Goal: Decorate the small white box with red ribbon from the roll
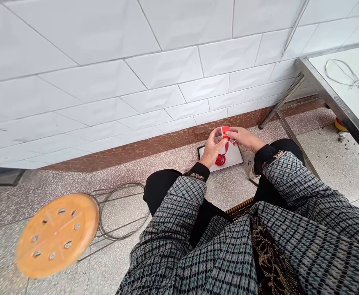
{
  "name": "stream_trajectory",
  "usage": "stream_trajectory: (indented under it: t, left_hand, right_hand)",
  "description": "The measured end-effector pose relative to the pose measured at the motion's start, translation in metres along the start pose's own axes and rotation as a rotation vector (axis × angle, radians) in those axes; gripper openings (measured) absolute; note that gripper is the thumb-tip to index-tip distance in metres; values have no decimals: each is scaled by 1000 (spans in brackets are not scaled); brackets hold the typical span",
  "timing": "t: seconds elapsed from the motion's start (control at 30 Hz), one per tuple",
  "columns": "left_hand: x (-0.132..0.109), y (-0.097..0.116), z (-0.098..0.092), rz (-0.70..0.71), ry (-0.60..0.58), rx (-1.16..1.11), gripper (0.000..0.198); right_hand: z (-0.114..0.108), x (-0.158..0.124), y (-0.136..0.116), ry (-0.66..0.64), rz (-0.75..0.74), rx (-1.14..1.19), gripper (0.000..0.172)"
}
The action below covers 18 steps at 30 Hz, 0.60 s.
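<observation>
Head camera shows the small red block (225, 131) pinched between both sets of fingertips, the left hand (212, 148) grasping it from lower left and the right hand (243, 138) from the right, equally near. Its long axis stands roughly upright. A red band (221, 159) loops down from it over the white board (234, 157) on the floor.

Both hands, left hand (211, 148) and right hand (243, 138), pinched a small red piece (225, 131) with a red ribbon (221, 157) dangling (over a white board (233, 157) on the floor), orange stool (56, 233) off left.
</observation>
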<state>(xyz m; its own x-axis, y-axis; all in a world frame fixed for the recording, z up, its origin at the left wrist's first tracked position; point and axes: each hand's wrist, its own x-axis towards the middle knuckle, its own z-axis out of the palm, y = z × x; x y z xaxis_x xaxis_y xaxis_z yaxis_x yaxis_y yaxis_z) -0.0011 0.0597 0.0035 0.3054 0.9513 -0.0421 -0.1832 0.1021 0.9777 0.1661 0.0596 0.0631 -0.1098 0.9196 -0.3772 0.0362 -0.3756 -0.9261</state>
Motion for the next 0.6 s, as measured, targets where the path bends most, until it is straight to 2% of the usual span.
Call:
stream_trajectory:
  t: [0.1, 0.17, 0.33, 0.47, 0.6]
  left_hand:
    - [1, 0, -3, 20, 24, 41, 79]
    - [2, 3, -7, 58, -3, 144, 85]
    - [9, 17, -21, 222, -123, 441, 80]
    - [15, 15, -26, 272, -246, 445, 84]
    - [21, 5, -27, 272, -249, 409, 91]
  right_hand:
    - [0, 0, -2, 5, 1, -14, 8]
    - [1, 0, -3, 19, 12, -20, 8]
    - [0, 0, -6, 5, 35, -23, 5]
    - [0, -2, -11, -16, 49, -30, 6]
    - [1, -5, -17, -21, 31, -65, 7]
